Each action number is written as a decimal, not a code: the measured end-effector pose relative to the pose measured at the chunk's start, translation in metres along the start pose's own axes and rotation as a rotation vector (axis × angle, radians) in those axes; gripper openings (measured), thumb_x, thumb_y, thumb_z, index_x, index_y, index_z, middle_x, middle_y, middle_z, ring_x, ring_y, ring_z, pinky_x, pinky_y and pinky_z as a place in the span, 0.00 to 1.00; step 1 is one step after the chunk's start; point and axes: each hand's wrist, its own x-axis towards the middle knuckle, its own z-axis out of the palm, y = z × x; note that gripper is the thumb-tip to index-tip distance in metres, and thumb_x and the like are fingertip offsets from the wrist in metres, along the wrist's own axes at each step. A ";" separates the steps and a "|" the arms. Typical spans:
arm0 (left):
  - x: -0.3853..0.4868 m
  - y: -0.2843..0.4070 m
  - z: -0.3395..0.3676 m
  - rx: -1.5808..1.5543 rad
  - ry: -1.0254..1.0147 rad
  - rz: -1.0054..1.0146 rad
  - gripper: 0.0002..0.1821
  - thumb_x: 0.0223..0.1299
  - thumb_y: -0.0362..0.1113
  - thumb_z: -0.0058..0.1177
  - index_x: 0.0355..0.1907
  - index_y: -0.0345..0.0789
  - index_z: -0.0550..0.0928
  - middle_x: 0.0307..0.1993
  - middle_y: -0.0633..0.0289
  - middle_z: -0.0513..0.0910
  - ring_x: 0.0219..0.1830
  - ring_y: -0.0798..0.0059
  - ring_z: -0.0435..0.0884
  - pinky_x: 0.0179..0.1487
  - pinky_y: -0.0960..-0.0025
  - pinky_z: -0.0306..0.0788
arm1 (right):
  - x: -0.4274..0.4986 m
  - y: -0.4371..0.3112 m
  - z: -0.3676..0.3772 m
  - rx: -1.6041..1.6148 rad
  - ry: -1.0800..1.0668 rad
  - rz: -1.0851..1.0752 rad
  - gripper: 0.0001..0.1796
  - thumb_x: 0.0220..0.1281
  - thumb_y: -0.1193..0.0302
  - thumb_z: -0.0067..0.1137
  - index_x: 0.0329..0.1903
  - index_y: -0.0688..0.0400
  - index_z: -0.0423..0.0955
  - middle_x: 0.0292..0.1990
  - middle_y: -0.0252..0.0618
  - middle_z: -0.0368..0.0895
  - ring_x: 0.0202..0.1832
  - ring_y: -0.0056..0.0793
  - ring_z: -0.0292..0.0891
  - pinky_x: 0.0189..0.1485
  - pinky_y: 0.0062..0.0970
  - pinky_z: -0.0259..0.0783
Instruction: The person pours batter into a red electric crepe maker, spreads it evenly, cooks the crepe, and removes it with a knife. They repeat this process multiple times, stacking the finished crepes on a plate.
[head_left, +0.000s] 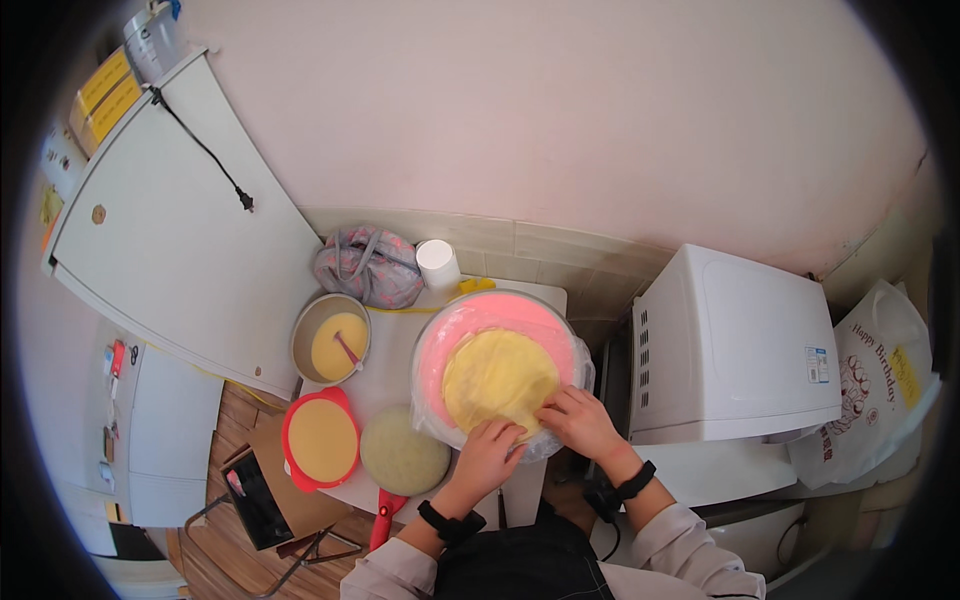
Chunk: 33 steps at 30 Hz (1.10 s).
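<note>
A stack of thin yellow crepes (495, 375) lies on a round pink board (517, 306), with clear plastic film (435, 424) spread around and beneath it. At the stack's near edge, my left hand (487, 457) pinches the top crepe's rim with bent fingers. My right hand (583, 421) pinches the same rim a little to the right. My fingertips partly hide the rim, and I cannot tell if film is caught in them too. Left of my left hand lies a round crepe pan (405, 452) with a pale layer on its face and a red handle (384, 517).
A red dish of batter (322, 439) and a metal bowl (304, 341) holding batter and a spatula (346, 349) stand left on the white table (390, 375). Behind are a grey patterned bag (367, 266) and a white cylinder (437, 262). A white appliance (742, 345) stands right.
</note>
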 end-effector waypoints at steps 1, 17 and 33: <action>0.000 -0.001 0.006 0.038 0.023 0.013 0.11 0.54 0.33 0.62 0.41 0.38 0.82 0.40 0.60 0.79 0.45 0.58 0.77 0.51 0.61 0.71 | 0.001 0.000 0.000 -0.008 -0.003 -0.012 0.10 0.46 0.72 0.58 0.35 0.51 0.79 0.36 0.28 0.76 0.45 0.28 0.74 0.45 0.27 0.71; -0.002 -0.006 0.004 0.223 0.174 0.026 0.07 0.56 0.34 0.59 0.39 0.41 0.82 0.32 0.66 0.82 0.37 0.69 0.80 0.54 0.61 0.69 | 0.006 -0.011 -0.006 0.085 0.014 -0.013 0.13 0.48 0.69 0.67 0.39 0.52 0.80 0.38 0.29 0.78 0.43 0.32 0.75 0.46 0.30 0.71; -0.017 -0.014 -0.005 0.393 0.075 0.182 0.09 0.54 0.34 0.59 0.39 0.42 0.83 0.35 0.68 0.84 0.40 0.71 0.81 0.58 0.62 0.67 | 0.001 -0.014 -0.008 -0.139 -0.074 -0.169 0.10 0.48 0.70 0.56 0.37 0.54 0.76 0.38 0.31 0.78 0.44 0.29 0.75 0.48 0.27 0.71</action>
